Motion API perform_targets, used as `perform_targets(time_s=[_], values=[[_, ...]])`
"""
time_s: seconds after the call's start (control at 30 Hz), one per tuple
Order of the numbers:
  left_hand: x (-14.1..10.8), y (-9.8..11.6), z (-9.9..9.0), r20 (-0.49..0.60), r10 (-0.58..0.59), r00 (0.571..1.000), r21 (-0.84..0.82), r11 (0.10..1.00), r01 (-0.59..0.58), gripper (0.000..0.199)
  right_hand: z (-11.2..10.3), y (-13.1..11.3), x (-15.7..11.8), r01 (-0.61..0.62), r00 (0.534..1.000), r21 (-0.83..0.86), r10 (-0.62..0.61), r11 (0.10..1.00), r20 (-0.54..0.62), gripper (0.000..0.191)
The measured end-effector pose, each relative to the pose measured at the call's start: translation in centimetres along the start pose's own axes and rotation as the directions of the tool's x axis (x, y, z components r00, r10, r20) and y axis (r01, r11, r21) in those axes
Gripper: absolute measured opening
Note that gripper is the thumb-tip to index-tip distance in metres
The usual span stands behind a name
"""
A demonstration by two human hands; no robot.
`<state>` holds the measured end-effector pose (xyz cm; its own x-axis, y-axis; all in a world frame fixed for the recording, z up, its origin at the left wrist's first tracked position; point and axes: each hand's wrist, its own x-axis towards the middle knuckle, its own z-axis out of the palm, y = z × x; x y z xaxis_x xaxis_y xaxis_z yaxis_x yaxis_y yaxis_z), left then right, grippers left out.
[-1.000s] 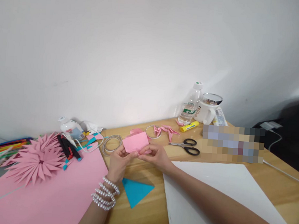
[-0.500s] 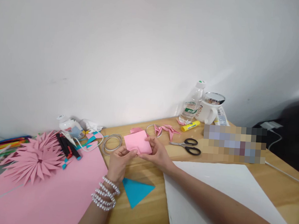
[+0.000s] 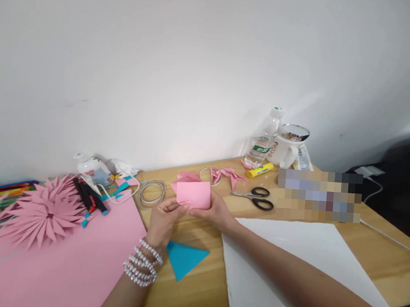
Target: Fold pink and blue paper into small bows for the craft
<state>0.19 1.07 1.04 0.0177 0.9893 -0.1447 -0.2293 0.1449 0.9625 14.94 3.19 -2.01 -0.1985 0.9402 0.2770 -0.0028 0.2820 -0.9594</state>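
Both hands hold a small pink paper up above the wooden table, its flat face toward me. My left hand, with pearl-like strands at the wrist, pinches the lower left edge between thumb and fingers. On the right side, my right hand grips the same paper, thumb along the bottom edge, its other fingers mostly hidden behind. Below the hands lies a blue paper triangle. Just behind the held sheet, more folded pink paper rests on the table.
Scissors, a yellow glue stick, a water bottle and a white mug stand or lie right of the hands. A white board covers the front right. Leftward are a cable coil, a pink sheet and a spiky paper piece.
The pink paper has turned from a slant to nearly level. My right hand's fingers have slid from its upper right edge to behind it. The view has shifted slightly.
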Motion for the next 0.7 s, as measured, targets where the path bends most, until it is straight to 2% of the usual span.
perform_targets(time_s=[0.33,0.7], values=[[0.05,-0.27,0.15,-0.112,-0.01,0.994,0.007,1.0,0.011,0.023,0.13,0.06,-0.22,-0.082,0.996,-0.009,0.082,0.997,0.034,0.05],[0.03,-0.46,0.2,-0.141,-0.007,0.99,0.012,1.0,0.009,0.023,0.12,0.05,-0.23,-0.05,0.997,-0.008,0.05,0.999,0.054,0.048]])
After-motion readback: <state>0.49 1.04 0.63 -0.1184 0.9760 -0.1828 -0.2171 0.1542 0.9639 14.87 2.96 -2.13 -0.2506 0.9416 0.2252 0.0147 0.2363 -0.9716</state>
